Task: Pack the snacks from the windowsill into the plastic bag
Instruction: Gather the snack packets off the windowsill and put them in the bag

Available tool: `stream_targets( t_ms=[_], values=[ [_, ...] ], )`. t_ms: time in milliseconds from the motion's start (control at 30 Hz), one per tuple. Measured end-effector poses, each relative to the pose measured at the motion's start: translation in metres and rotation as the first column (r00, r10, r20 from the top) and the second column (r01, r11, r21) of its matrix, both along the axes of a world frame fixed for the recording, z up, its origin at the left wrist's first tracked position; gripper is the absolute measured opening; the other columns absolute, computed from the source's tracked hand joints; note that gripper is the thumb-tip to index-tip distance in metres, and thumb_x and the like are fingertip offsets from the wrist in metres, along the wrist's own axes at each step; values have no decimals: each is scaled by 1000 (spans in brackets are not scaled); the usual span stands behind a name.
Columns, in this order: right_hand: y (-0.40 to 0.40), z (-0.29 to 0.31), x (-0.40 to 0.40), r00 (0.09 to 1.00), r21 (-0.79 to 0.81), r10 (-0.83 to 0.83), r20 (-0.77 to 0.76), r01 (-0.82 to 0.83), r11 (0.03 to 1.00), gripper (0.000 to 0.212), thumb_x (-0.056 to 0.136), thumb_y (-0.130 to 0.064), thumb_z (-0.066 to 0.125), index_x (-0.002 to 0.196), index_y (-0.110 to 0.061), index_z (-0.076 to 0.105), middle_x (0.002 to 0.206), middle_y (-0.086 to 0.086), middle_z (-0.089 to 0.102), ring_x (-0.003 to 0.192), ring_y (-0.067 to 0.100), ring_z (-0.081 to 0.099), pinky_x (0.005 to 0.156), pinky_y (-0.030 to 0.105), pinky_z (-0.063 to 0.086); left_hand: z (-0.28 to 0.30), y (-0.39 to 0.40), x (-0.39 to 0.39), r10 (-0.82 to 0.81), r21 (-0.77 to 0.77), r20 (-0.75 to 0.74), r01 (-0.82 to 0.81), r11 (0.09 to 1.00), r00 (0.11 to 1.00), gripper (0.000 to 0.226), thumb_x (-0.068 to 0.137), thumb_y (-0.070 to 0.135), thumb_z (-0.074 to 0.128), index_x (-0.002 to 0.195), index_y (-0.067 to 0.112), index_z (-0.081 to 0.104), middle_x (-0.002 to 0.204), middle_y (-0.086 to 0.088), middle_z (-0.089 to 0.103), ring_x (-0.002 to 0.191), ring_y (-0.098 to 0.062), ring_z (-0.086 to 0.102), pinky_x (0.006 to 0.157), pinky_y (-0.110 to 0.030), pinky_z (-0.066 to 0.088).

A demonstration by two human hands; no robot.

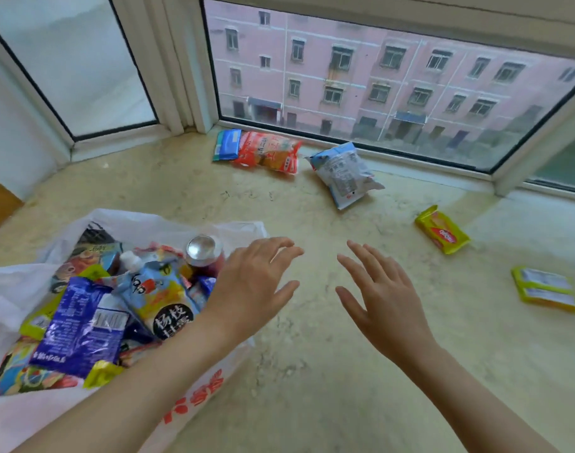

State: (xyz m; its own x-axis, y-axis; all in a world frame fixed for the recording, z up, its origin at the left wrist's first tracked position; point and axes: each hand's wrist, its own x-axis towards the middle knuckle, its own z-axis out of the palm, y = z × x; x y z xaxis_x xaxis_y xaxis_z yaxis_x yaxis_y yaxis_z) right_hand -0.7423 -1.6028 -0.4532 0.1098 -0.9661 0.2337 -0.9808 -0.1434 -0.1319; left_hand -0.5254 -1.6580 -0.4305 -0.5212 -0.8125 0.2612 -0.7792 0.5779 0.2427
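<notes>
Your left hand point(250, 282) and right hand point(380, 299) hover with fingers spread, holding nothing. In the plastic bag point(15, 289), a pouch point(162, 299) reads 杨枝甘露. The windowsill point(312, 371) is beige marble.

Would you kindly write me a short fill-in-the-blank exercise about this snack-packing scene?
1. Both the left hand and right hand hold ____.
2. The silver-topped can sits inside the plastic ____.
3. The blue packet by the window touches a packet coloured ____.

Missing words: nothing; bag; red
</notes>
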Motion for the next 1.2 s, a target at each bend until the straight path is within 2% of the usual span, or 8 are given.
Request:
stream_targets(
  t_ms=[200,367,600,800,933,1000,1067,1200],
  values=[
    [17,-21,-93,991,50,-132,-2,132,990,50,90,-44,39,130,-18,54,145,6,45,130,28,43,102,45,38,-27,-6,-103,-102,61,38,99,993,994,47,78,44,47,116,21,63,118,1,62,105,-21,60,76,-35,50],
    [36,-43,-171,971,90,-238,0,237,967,52,88,-44,40,127,-14,57,141,10,49,125,31,47,98,47,43,-49,-6,-196,-173,156,66,161,975,983,48,79,37,69,123,20,59,126,-1,58,114,-24,56,84,-37,46],
    [54,-65,-265,937,123,-348,27,342,931,52,87,-44,41,127,-14,57,141,10,49,126,31,44,101,48,41,-68,-18,-312,-256,241,111,224,944,960,54,91,43,55,140,26,41,146,5,37,132,-18,35,101,-35,33],
    [63,-92,-333,881,230,-472,-36,467,854,56,85,-45,41,126,-10,57,138,16,50,124,39,48,99,52,40,-98,-52,-395,-201,313,279,109,944,939,74,93,56,43,152,27,11,161,-2,5,147,-23,6,112,-45,22],
    [60,-106,-360,842,313,-536,-65,527,790,59,89,-46,53,139,-14,45,151,12,35,136,39,33,105,57,29,-117,-73,-426,-85,401,384,-84,912,919,81,91,68,31,153,26,1,161,-1,-7,147,-31,-5,112,-55,17],
    [56,-112,-369,838,384,-542,-68,524,761,65,92,-50,47,148,-21,29,159,5,16,143,35,17,110,55,19,-121,-75,-431,-71,441,409,-129,888,910,83,89,72,27,153,28,-1,161,1,-11,146,-33,-7,111,-58,19],
    [53,-116,-374,840,430,-541,-45,505,748,69,93,-54,40,151,-24,18,161,0,5,146,32,6,114,52,15,-121,-71,-431,-112,439,423,-95,893,899,85,85,75,30,153,33,1,160,4,-12,146,-34,-9,110,-57,21],
    [57,-117,-377,853,406,-513,92,438,802,68,88,-56,49,144,-20,35,157,1,23,144,36,13,116,47,18,-123,-67,-413,-226,373,431,56,926,874,88,77,81,38,150,38,12,160,11,-1,147,-29,-1,110,-51,25]
  ],
)
